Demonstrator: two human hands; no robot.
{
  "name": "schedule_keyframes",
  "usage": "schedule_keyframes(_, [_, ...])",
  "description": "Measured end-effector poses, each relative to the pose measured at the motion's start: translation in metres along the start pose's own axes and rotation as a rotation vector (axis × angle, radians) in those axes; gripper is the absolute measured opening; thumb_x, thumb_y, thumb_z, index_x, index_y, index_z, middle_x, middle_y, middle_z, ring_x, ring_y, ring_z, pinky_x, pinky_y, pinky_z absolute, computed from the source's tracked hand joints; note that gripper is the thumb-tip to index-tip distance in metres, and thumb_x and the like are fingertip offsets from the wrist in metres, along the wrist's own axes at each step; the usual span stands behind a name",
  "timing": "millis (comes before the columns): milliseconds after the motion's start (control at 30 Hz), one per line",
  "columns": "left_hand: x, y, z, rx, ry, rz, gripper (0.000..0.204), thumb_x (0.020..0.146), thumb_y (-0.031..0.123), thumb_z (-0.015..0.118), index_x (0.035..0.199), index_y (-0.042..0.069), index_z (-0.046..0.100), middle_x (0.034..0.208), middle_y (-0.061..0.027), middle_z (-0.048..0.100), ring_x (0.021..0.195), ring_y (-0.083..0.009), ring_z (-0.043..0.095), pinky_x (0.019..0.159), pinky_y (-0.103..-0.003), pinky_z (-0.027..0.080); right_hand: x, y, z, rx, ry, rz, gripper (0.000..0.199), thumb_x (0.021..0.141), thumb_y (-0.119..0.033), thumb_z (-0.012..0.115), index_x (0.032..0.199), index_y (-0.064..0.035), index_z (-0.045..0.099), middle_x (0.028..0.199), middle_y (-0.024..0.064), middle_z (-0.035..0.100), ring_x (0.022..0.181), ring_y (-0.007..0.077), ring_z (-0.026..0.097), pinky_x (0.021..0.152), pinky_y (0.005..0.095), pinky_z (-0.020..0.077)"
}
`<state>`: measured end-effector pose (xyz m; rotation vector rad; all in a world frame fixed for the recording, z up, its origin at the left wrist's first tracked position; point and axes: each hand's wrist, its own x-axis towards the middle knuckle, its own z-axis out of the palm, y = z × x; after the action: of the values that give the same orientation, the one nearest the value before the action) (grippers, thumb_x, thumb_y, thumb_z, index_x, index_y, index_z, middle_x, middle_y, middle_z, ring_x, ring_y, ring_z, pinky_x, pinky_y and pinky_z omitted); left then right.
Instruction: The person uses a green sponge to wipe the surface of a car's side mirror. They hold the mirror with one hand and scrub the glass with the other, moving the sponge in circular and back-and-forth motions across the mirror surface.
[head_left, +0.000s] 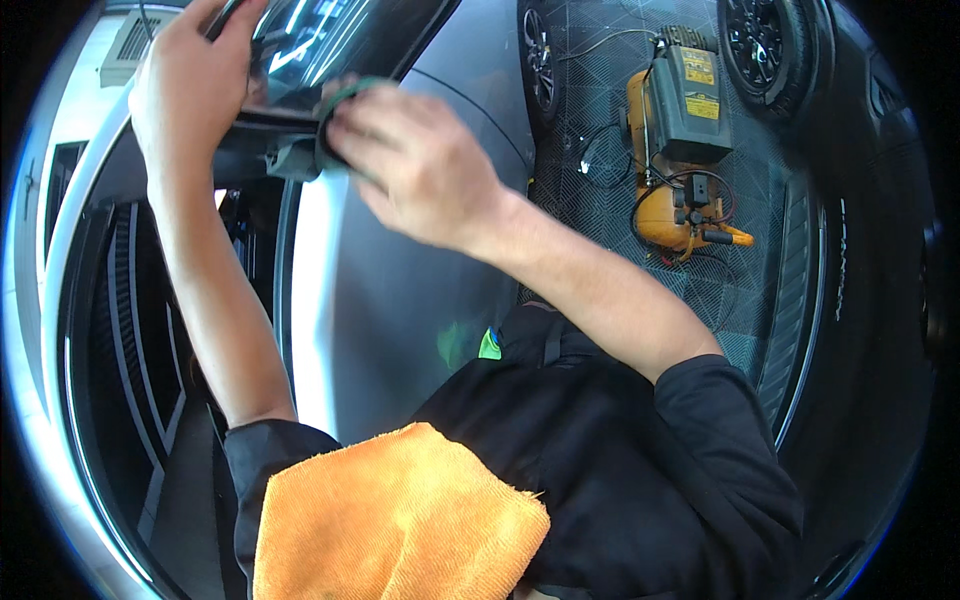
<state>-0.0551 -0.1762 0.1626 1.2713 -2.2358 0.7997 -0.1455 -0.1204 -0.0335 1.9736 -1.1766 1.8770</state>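
Note:
My left hand (195,85) is raised at the upper left, its fingers curled around a thin dark piece (225,18) that I cannot make out. To its right, my right hand (415,160) is blurred by motion. Its fingers are closed on a dark pad with a green edge (328,130), held against the car's dark side mirror (270,135). The hand hides much of the pad and part of the mirror. Below the hands is the grey car door (400,290). An orange cloth (390,510) lies over my left shoulder.
A yellow and grey air compressor (690,110) stands on the grated floor (600,60) to the right, with hoses around it. Beyond it is a dark vehicle (870,300) with a black wheel (765,45). A small green item (490,345) shows at my waist.

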Motion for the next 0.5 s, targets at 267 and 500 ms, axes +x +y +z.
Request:
schedule_keyframes(267, [0.011, -0.047, 0.023, -0.014, -0.202, -0.230, 0.049, 0.096, 0.055, 0.066, 0.129, 0.020, 0.075, 0.113, -0.0120, 0.078, 0.105, -0.0313, 0.074, 0.096, -0.043, 0.054, 0.035, 0.037, -0.003, -0.067, 0.247, 0.176, 0.029, 0.083, -0.014, 0.077, 0.109, -0.0006, 0.073, 0.112, 0.0164, 0.074, 0.105, 0.0331, 0.072, 0.091, 0.0404, 0.0588])
schedule_keyframes(500, [0.011, -0.018, 0.010, -0.007, -0.164, -0.215, 0.050, 0.096, 0.054, 0.068, 0.128, 0.016, 0.075, 0.106, -0.0125, 0.078, 0.100, -0.0284, 0.075, 0.091, -0.039, 0.055, 0.026, 0.031, -0.016, -0.086, 0.085, 0.229, 0.032, 0.086, -0.018, 0.075, 0.112, 0.0007, 0.073, 0.119, 0.0181, 0.074, 0.111, 0.0347, 0.072, 0.098, 0.0420, 0.0577])
